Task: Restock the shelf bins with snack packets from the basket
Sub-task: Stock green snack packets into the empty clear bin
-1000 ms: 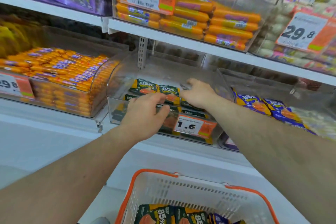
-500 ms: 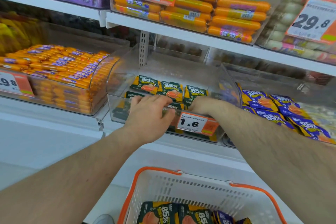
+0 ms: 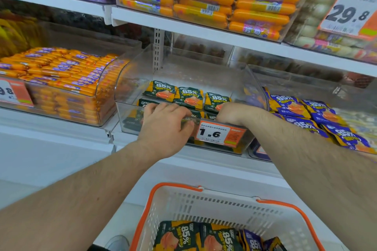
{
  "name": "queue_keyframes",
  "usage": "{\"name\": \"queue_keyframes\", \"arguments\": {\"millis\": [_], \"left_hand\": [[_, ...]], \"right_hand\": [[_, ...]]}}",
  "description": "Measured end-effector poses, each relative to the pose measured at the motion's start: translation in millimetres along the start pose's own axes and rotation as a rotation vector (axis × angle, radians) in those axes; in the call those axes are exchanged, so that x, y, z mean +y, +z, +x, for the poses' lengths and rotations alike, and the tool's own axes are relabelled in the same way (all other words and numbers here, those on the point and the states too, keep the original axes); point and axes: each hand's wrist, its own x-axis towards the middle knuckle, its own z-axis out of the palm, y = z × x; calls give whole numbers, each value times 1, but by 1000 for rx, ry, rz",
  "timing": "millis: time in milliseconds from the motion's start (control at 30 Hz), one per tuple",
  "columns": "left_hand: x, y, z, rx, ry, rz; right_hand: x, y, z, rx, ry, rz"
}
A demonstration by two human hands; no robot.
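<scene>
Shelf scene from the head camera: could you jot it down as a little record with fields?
Place: shop shelf with clear bins
Middle bin: green packets, price tag reads 1.6
Left hand: over the bin's front edge, on the packets
Right hand: inside the bin, fingers hidden
Right bin: purple packets
Basket: below, holds green and purple packets

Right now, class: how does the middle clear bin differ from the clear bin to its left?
The middle bin holds flat green packets in a low layer; the left bin holds orange sausage sticks, piled near its rim. The middle bin's tag reads 1.6; the left bin's tag is cut off. Both hands reach into the middle bin only. Both are clear plastic.
</scene>
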Motion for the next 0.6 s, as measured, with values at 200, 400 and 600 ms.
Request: {"name": "queue_keyframes", "arguments": {"millis": [200, 400, 600], "left_hand": [[14, -4, -7, 281, 307, -255], [38, 29, -38, -733, 247, -181], [34, 61, -54, -1121, 272, 5]], "right_hand": [[4, 19, -30, 924, -10, 341], [1, 151, -75, 1241, -318, 658], [10, 292, -55, 210, 164, 700]]}}
